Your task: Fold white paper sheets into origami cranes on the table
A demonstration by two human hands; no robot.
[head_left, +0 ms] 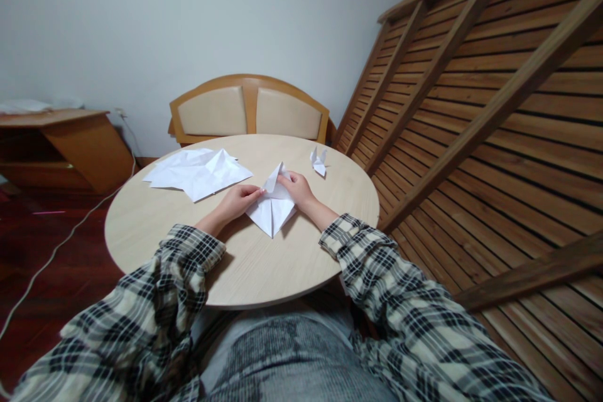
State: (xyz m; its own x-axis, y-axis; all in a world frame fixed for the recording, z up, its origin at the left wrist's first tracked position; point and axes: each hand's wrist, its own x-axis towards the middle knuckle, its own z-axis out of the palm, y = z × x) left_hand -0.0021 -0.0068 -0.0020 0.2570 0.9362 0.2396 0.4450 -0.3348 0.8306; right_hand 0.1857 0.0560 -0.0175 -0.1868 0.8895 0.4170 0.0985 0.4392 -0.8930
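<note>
My left hand point(238, 200) pinches the folded paper point(272, 217) at its left edge, thumb and fingers closed on the sheet. My right hand point(300, 191) grips the upper right part of the same sheet, thumb over the paper and the other fingers curled toward its far side — their exact contact is hidden. The folded paper is located between my two hands, above the near-middle area of the round table point(235, 282). One corner points toward me, a center crease runs up from that corner, and a narrow flap stands raised at the far end, between the hands. Whether the lower corner touches the tabletop, I cannot tell. Left of the folded paper, and apart from it, lies a pile of white sheets point(195, 176), overlapping, with visible creases. Beyond my right hand, near the right rim of the table, sits a small paper figure point(319, 164) with two raised points. Both my forearms carry plaid sleeves point(141, 289). Surroundings: a curved headboard point(249, 110) behind the table, a cabinet point(92, 147) and a pale cable point(56, 252) at left — a slatted wooden panel point(471, 144) at right.
</note>
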